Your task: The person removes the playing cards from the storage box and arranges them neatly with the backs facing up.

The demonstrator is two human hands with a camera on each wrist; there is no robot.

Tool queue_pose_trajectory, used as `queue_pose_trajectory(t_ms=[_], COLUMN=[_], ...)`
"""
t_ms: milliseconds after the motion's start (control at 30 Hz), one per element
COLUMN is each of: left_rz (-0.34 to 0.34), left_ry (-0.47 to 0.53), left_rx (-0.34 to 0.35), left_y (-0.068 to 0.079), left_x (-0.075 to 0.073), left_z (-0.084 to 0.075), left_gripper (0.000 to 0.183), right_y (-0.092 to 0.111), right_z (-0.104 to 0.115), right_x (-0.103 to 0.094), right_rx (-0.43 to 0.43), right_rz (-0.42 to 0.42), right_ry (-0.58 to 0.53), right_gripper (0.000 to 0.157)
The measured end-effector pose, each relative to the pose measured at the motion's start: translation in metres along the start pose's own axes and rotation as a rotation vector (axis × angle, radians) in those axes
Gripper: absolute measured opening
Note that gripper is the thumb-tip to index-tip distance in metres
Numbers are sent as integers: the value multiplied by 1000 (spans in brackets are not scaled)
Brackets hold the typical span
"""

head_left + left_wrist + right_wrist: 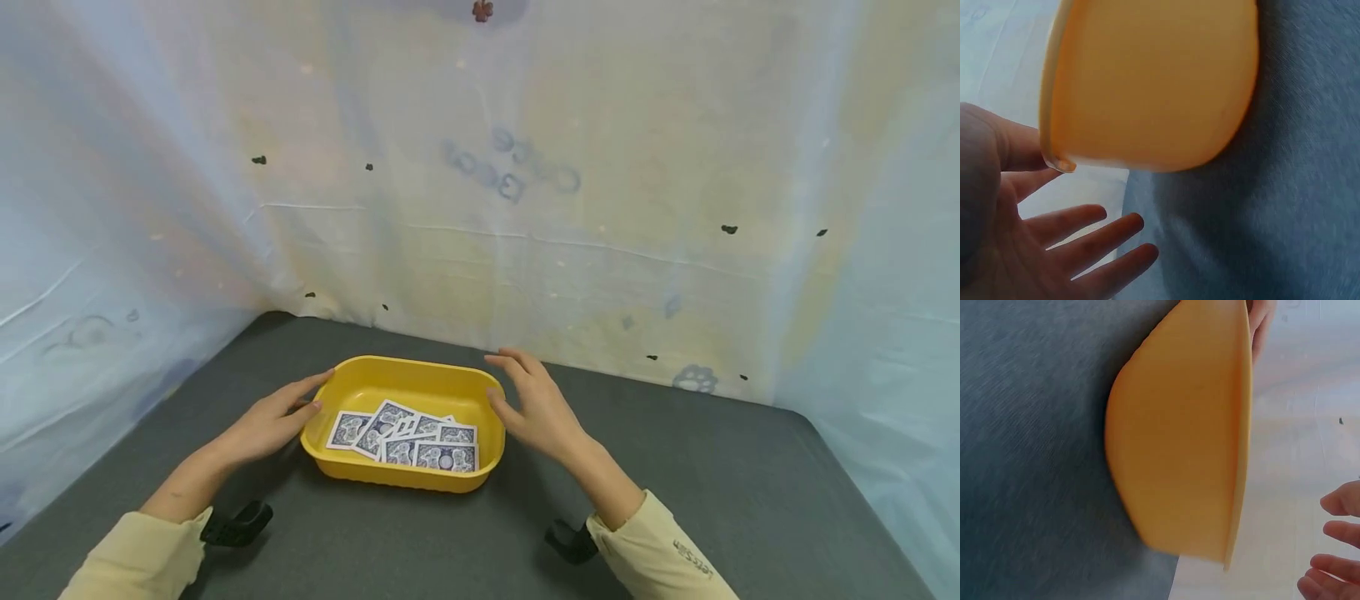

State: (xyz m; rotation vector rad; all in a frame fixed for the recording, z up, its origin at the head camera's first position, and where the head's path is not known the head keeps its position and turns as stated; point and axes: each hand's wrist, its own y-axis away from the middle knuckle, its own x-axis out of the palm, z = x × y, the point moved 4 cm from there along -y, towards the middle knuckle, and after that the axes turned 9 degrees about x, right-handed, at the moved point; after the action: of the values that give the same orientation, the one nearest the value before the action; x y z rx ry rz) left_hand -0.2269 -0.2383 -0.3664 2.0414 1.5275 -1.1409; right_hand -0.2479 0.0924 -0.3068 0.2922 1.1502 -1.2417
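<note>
A yellow plastic basin [408,477] with rounded corners stands on the dark surface. Inside it lie several playing cards [446,456], blue patterned backs up, overlapping one another. At the basin's left end, my left hand [273,421] touches the rim with thumb and index finger. Its other fingers are spread in the left wrist view, below the basin wall [1154,87]. By the right end is my right hand [540,408], fingers parted and loosely bent, holding nothing. The right wrist view shows its fingertips [1341,534] apart from the basin's rim [1241,431].
A dark grey table surface [405,550] lies under the basin. Pale printed sheeting [600,167] hangs behind and along both sides. Black bands [238,525] sit at the wrists, beside light yellow sleeves [660,546].
</note>
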Motion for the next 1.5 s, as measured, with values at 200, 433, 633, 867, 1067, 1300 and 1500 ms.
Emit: queue_pose_trajectory(t_ms=[200, 433, 633, 867, 1067, 1300, 1500], left_rz=[72, 100, 77, 75, 66, 48, 45], left_ry=[274, 450, 502, 595, 631, 621, 642], left_rx=[-53, -180, -186, -253, -291, -269, -299], left_y=[-3, -2, -2, -2, -2, -2, -1], left_x=[2, 8, 11, 13, 13, 14, 14], left_z=[9, 11, 9, 19, 23, 14, 21], left_gripper=[61, 57, 58, 64, 66, 64, 66], right_y=[-7, -12, -15, -16, -17, -11, -11], right_z=[15, 28, 32, 30, 30, 28, 28], right_x=[14, 42, 61, 76, 80, 83, 83], right_rx=[-28, -36, 19, 92, 104, 172, 164], right_rz=[50, 178, 296, 447, 556, 680, 715], right_ry=[-32, -26, -41, 39, 121, 198, 220], right_gripper=[41, 41, 42, 43, 43, 38, 29])
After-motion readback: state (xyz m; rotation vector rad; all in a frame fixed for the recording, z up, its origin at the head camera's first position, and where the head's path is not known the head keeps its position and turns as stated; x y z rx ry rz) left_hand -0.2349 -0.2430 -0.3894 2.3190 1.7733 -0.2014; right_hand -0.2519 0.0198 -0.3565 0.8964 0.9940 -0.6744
